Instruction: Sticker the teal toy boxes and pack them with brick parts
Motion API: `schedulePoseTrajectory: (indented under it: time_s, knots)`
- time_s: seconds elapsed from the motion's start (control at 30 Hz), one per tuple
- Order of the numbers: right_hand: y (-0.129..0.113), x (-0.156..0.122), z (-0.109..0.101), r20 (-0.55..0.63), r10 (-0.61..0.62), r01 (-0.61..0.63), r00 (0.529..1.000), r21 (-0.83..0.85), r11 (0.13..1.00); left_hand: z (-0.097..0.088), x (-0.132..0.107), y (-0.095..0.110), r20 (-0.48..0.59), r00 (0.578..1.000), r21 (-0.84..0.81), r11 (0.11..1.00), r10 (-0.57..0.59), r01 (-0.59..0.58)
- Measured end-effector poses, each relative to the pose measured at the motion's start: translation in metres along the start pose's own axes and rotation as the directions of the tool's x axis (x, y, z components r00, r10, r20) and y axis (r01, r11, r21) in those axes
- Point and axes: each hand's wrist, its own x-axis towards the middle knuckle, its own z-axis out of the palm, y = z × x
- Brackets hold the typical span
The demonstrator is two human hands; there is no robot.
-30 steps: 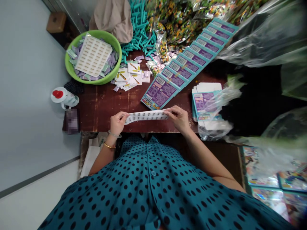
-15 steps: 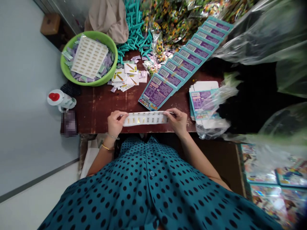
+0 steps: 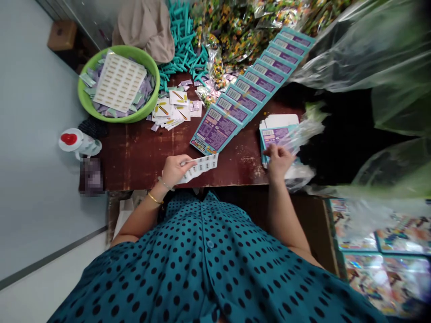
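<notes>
My left hand (image 3: 177,169) pinches a white strip of small printed stickers (image 3: 206,165) above the table's front edge. The strip slants up to the right, its free end close to the nearest purple-and-teal box. Over to the right, my right hand (image 3: 280,162) is closed, its fingertips over a stack of flat purple-and-teal boxes (image 3: 274,134) partly wrapped in clear plastic. Whether those fingers hold anything is hidden. A row of overlapping boxes (image 3: 215,128) runs diagonally away from me across the middle.
A green basin (image 3: 153,96) at the left holds small packets and a sticker sheet (image 3: 119,80). Printed cards (image 3: 170,110), teal plastic parts (image 3: 182,40) and bagged colourful pieces (image 3: 232,31) lie behind. A red-lidded bottle (image 3: 81,142) stands left; clear plastic (image 3: 336,49) drapes at right.
My right hand has let go of the sticker strip and moved right to the wrapped box stack. The strip now hangs from my left hand alone, tilted.
</notes>
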Motion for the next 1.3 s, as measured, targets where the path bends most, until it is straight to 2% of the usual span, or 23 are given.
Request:
schedulePoseTrajectory:
  time_s: [0.03,0.07,0.1,0.13,0.2,0.23,0.27,0.3,0.33,0.4,0.57,0.63,0.7,0.77,0.87,0.93,1.03,1.17,1.3]
  knots:
    - [0.003,0.007,-0.009,-0.031,-0.003,0.002,1.0,-0.014,1.0,-0.006,0.001,0.0,0.013,1.0,-0.025,1.0,-0.016,0.017]
    - [0.001,0.009,-0.014,0.013,-0.028,0.028,1.0,-0.024,0.999,-0.01,0.002,0.0,0.034,0.999,-0.047,0.999,-0.022,0.023]
    - [-0.005,0.007,-0.016,0.113,-0.064,0.066,0.992,-0.017,0.998,-0.012,0.004,0.002,0.054,0.998,-0.063,0.998,-0.018,0.022]
    - [-0.016,0.002,-0.014,0.245,-0.101,0.1,0.964,0.016,0.995,-0.013,0.006,0.004,0.069,0.998,-0.073,0.997,-0.011,0.016]
    - [-0.042,-0.014,-0.002,0.498,-0.156,0.105,0.853,0.13,0.986,-0.008,0.011,0.01,0.077,0.997,-0.083,0.997,0.003,0.004]
    - [-0.054,-0.021,0.007,0.582,-0.169,0.074,0.795,0.183,0.98,-0.005,0.012,0.012,0.073,0.997,-0.084,0.997,0.009,-0.003]
    - [-0.064,-0.028,0.015,0.635,-0.169,0.033,0.754,0.22,0.975,-0.002,0.014,0.015,0.069,0.997,-0.082,0.997,0.016,-0.01]
    - [-0.071,-0.032,0.022,0.661,-0.158,-0.005,0.734,0.239,0.971,0.0,0.015,0.017,0.067,0.998,-0.081,0.997,0.02,-0.014]
    - [-0.075,-0.036,0.028,0.665,-0.143,-0.033,0.733,0.245,0.969,0.002,0.015,0.018,0.068,0.997,-0.082,0.997,0.02,-0.014]
    - [-0.075,-0.04,0.033,0.632,-0.123,-0.04,0.765,0.237,0.971,0.003,0.015,0.018,0.076,0.997,-0.083,0.997,0.008,-0.001]
    - [-0.062,-0.04,0.032,0.575,-0.13,0.055,0.808,0.145,0.988,0.004,0.014,0.012,0.059,0.998,-0.047,0.998,-0.034,0.037]
    - [-0.059,-0.035,0.031,0.561,-0.173,0.11,0.81,0.143,0.983,0.004,0.016,0.012,0.087,0.995,-0.046,0.998,-0.042,0.046]
    - [-0.06,-0.029,0.03,0.581,-0.259,0.207,0.771,0.156,0.966,0.004,0.018,0.014,0.119,0.992,-0.053,0.998,-0.037,0.043]
    - [-0.065,-0.023,0.026,0.617,-0.34,0.316,0.709,0.153,0.936,0.002,0.021,0.016,0.151,0.988,-0.065,0.997,-0.034,0.044]
    - [-0.075,-0.017,0.015,0.662,-0.422,0.411,0.619,0.184,0.893,-0.001,0.025,0.015,0.244,0.966,-0.126,0.986,-0.08,0.114]
    - [-0.083,-0.015,0.009,0.666,-0.435,0.345,0.606,0.272,0.898,-0.003,0.027,0.012,0.301,0.946,-0.169,0.969,-0.121,0.178]
    - [-0.091,-0.017,0.007,0.651,-0.404,0.226,0.643,0.343,0.912,-0.004,0.029,0.011,0.339,0.933,-0.153,0.972,-0.12,0.18]
    - [-0.094,-0.021,0.015,0.676,-0.413,0.27,0.609,0.313,0.91,-0.003,0.033,0.017,0.363,0.927,-0.115,0.983,-0.094,0.145]
    - [-0.089,-0.022,0.015,0.647,-0.405,0.163,0.646,0.402,0.901,-0.003,0.036,0.023,0.362,0.926,-0.101,0.984,-0.103,0.149]
